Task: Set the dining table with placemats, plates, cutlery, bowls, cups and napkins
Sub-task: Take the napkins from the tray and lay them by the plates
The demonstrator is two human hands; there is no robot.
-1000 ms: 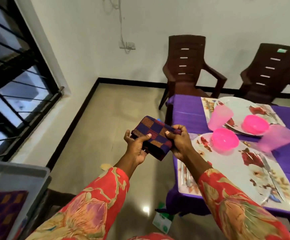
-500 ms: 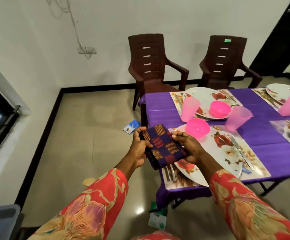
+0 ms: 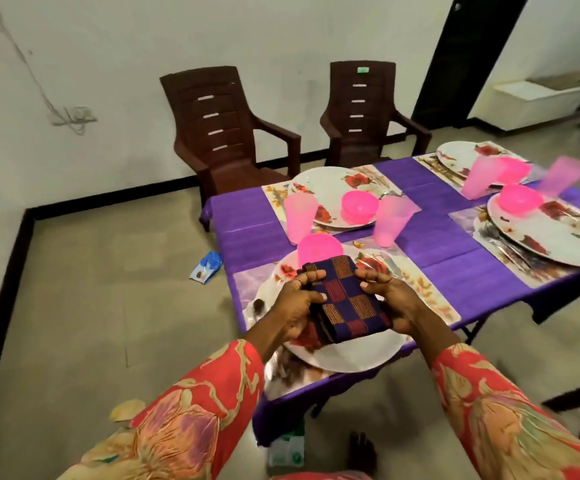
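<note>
A folded checked napkin [image 3: 345, 299], purple with orange and red squares, lies over the near white floral plate [image 3: 354, 355]. My left hand [image 3: 299, 303] grips its left edge and my right hand [image 3: 390, 303] grips its right edge. The plate sits on a floral placemat [image 3: 427, 292] at the near corner of the purple table [image 3: 247, 230]. A pink bowl [image 3: 318, 249] stands upside down on the plate's far rim. Two pink cups [image 3: 299, 216] [image 3: 390, 220] stand beyond it. Cutlery at the plate's left is blurred.
Three more settings with plates, pink bowls and cups fill the table, such as the far plate [image 3: 323, 188] and the right plate [image 3: 551, 237]. Two brown plastic chairs [image 3: 222, 133] [image 3: 364, 112] stand by the wall. Packets lie on the floor [image 3: 207, 266] [image 3: 286, 448].
My view swung right onto the table. Both hands carried the napkin from beside the table's corner to over the near plate.
</note>
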